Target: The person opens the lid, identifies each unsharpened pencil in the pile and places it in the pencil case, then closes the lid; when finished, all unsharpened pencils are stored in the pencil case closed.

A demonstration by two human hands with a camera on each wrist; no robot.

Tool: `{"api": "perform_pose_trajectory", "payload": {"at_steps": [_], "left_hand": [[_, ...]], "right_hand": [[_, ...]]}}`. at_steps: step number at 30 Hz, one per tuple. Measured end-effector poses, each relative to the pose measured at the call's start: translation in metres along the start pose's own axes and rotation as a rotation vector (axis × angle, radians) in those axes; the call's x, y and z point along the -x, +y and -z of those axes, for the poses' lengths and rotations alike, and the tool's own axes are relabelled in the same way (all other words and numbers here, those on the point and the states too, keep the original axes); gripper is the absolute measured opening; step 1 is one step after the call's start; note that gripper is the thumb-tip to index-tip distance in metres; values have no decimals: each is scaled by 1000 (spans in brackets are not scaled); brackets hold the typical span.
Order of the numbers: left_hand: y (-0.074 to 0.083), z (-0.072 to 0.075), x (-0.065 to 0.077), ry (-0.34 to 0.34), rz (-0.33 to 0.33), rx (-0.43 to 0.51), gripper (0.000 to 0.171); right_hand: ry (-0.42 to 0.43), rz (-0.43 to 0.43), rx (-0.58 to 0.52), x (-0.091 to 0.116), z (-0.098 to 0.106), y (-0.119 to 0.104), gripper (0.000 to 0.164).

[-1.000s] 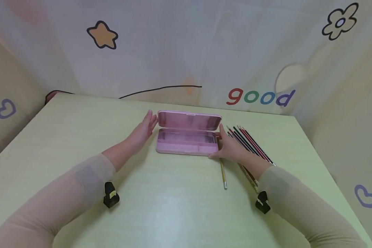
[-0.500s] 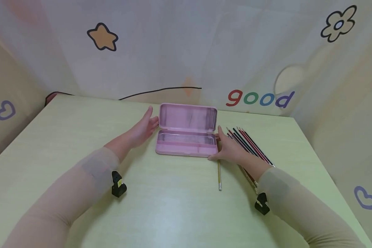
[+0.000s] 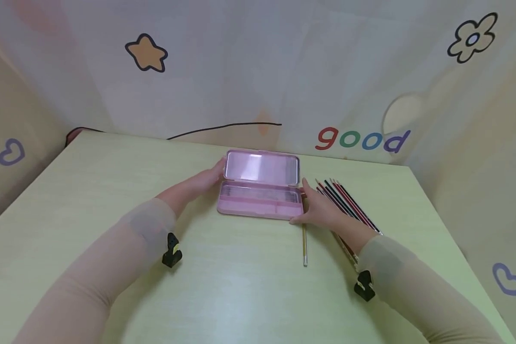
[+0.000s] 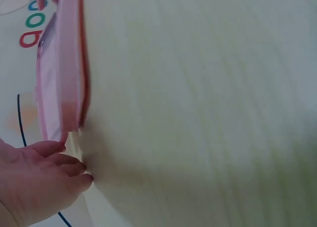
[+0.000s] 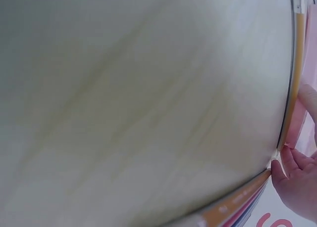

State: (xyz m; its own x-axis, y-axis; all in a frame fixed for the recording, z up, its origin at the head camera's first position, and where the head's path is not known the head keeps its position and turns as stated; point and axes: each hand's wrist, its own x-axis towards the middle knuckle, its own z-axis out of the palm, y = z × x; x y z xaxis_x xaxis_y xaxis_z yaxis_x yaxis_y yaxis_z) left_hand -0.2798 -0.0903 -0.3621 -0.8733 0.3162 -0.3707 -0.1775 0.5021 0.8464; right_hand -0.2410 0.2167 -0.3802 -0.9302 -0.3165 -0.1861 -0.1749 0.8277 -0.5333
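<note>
Fingers (image 3: 306, 186) of right hand (image 3: 321, 206) grip right end of opened pink pencil case (image 3: 249, 209): thumb at near right corner, others farther back along same end. Left hand (image 3: 208, 179) comes in from left w/ loosely extended fingers touching left edge of raised lid (image 3: 261, 168); can't tell if any go behind it. Key relation: case sits btwn both hands, long axis left–right, lid tilted up on far side; right hand is at the lower half, left hand nearest the lid. Yellow pencil (image 3: 305, 246) lies just beside case's right end, running near–far, silver-tipped end near; contact w/ case unclear. Farther right, bunch of red & black pencils (image 3: 352, 203) lies on a slant, partly hidden by right forearm (image 3: 354, 231). All on pale desk (image 3: 241, 286). Beige sleeves (image 3: 124, 248), small black device (image 3: 172, 251) at each wrist. Far side: pale fabric backdrop (image 3: 223, 86) w/ orange star (image 3: 146, 52), flower outline (image 3: 461, 48) & multicolored word "good" (image 3: 363, 141).
</note>
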Motion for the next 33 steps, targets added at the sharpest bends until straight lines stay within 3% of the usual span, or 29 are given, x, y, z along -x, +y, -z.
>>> {"api": "perform_pose_trajectory", "payload": {"at_steps": [3,7,11,14,18,25,33], "left_hand": [[-3,-5,1,-16,-40,-174,78],[-11,-19,7,-7,-72,-429,103],[-18,-32,16,58,-79,-679,119],[-20,-36,21,100,-83,-745,119],[-17,-38,24,102,-78,-807,121],[-15,-37,30,109,-42,-825,116],[-17,-36,29,92,-42,-854,116]], "right_hand": [[7,7,0,0,0,1,120],[-5,12,14,0,-1,1,120],[-34,28,40,1,0,0,118],[-54,87,91,4,5,-2,115],[-13,126,159,18,17,-1,99],[117,67,134,52,26,21,69],[194,-44,-1,96,29,49,64]]}}
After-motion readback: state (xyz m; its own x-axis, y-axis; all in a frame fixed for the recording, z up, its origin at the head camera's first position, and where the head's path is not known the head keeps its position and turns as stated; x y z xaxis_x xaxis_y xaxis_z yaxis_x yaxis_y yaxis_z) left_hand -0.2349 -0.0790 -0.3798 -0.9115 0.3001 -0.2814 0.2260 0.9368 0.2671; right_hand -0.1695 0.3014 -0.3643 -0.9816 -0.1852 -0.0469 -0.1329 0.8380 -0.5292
